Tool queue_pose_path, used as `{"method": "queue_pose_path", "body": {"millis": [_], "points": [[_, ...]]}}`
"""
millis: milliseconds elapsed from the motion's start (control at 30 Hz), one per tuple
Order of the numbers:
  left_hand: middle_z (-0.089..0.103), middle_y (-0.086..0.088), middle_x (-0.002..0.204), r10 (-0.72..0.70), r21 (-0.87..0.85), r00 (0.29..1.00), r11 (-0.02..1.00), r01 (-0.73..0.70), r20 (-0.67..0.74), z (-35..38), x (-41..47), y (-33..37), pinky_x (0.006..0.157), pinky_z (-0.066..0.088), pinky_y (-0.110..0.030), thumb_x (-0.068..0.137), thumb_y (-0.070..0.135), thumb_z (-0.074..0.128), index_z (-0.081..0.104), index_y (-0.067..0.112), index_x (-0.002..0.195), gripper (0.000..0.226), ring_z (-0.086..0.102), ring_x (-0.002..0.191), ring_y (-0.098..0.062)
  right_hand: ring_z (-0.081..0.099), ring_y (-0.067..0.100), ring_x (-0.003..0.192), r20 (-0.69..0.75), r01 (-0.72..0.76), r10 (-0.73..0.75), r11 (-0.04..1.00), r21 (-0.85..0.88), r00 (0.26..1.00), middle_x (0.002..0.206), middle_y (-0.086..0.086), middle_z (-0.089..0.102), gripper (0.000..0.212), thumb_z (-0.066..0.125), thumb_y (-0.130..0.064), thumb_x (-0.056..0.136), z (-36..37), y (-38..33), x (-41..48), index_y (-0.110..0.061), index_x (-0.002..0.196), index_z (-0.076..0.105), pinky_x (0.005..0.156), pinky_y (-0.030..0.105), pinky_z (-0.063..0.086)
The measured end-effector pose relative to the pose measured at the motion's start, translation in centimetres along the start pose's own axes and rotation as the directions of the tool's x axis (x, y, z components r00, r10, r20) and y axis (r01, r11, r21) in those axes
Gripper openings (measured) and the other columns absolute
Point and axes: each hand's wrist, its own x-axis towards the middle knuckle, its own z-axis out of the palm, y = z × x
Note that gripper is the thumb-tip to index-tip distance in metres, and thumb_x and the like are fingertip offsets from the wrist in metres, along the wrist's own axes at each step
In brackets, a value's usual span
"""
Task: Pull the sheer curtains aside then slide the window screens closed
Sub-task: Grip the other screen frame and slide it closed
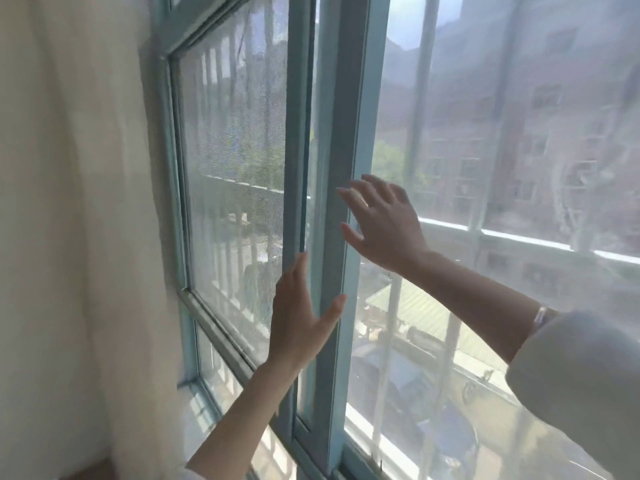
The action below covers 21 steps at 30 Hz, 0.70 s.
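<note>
A pale blue window frame (341, 140) fills the view. The mesh screen (235, 161) covers the left pane, and its right stile (296, 133) stands close to the wider middle upright. My left hand (298, 313) is open, fingers flat against the screen's stile, thumb spread toward the middle upright. Higher up, my right hand (381, 220) is open with spread fingers, its fingertips at the right edge of the middle upright. A cream sheer curtain (69, 202) hangs bunched at the left. Another sheer curtain (554, 116) veils the right pane.
Outside are white railing bars (391, 323), a street with parked cars and red-brick buildings. A grey-white sleeve (581, 375) covers my right upper arm. The window sill (204, 407) runs along the bottom left.
</note>
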Motion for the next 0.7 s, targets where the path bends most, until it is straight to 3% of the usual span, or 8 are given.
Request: {"method": "queue_pose_path", "body": {"millis": [100,267,333,433,533,700], "points": [[0.016,0.002,0.151,-0.006,-0.028,1.0,1.0,0.007,0.021,1.7,1.9,-1.9,0.104,0.014,-0.024,0.081,0.051,0.053,0.006,0.029,0.14,0.078,0.007,0.126,0.009,0.038,0.028,0.131,-0.004,0.106,-0.108,0.988,-0.116,0.994,0.131,0.014,0.052,0.045,0.053,-0.03,0.087,2.0,0.6,2.5,-0.01,0.127,0.046,0.112,0.051,0.018],[0.006,0.005,0.152,0.029,-0.086,0.998,0.996,-0.024,0.055,5.5,3.8,-3.1,0.106,0.012,-0.017,0.081,0.043,0.058,-0.001,0.025,0.141,0.086,0.003,0.129,0.006,0.062,0.023,0.108,-0.184,0.228,-0.312,0.9,-0.372,0.932,0.099,0.005,0.072,0.015,0.065,-0.022,0.075,3.2,1.5,5.9,-0.016,0.088,0.07,0.098,0.059,0.036],[0.004,0.005,0.15,0.041,-0.085,0.999,0.996,-0.038,0.028,6.8,4.0,-3.3,0.108,0.015,-0.021,0.08,0.04,0.061,-0.005,0.024,0.139,0.09,0.005,0.133,-0.002,0.064,0.021,0.104,-0.168,0.264,-0.357,0.873,-0.41,0.919,0.092,0.002,0.073,0.012,0.062,-0.022,0.076,3.4,1.6,6.9,-0.016,0.081,0.071,0.098,0.058,0.036],[0.029,-0.01,0.145,0.002,-0.107,0.992,0.994,-0.016,-0.13,8.0,4.1,-3.4,0.102,0.028,-0.03,0.077,0.02,0.068,0.015,0.012,0.14,0.083,0.028,0.132,-0.021,0.069,0.022,0.09,-0.098,0.332,-0.398,0.858,-0.393,0.912,0.08,0.004,0.071,0.016,0.056,-0.021,0.079,2.8,1.6,8.5,-0.014,0.074,0.07,0.1,0.052,0.04],[0.043,-0.017,0.133,-0.046,-0.161,0.977,0.987,0.013,-0.207,8.6,5.0,-3.8,0.095,0.033,-0.031,0.072,0.012,0.072,0.029,0.006,0.134,0.076,0.037,0.121,-0.025,0.065,0.025,0.082,-0.02,0.348,-0.379,0.868,-0.355,0.925,0.079,0.006,0.069,0.019,0.054,-0.019,0.082,2.4,1.1,9.9,-0.01,0.074,0.069,0.098,0.042,0.045],[0.043,-0.015,0.132,-0.051,-0.209,0.981,0.978,0.011,-0.187,8.4,4.7,-3.0,0.095,0.032,-0.029,0.072,0.011,0.072,0.03,0.009,0.134,0.075,0.031,0.119,-0.013,0.056,0.029,0.095,0.06,0.307,-0.306,0.884,-0.352,0.95,0.093,0.009,0.065,0.029,0.039,-0.02,0.09,1.9,0.7,10.1,-0.006,0.087,0.065,0.095,0.036,0.04]]}}
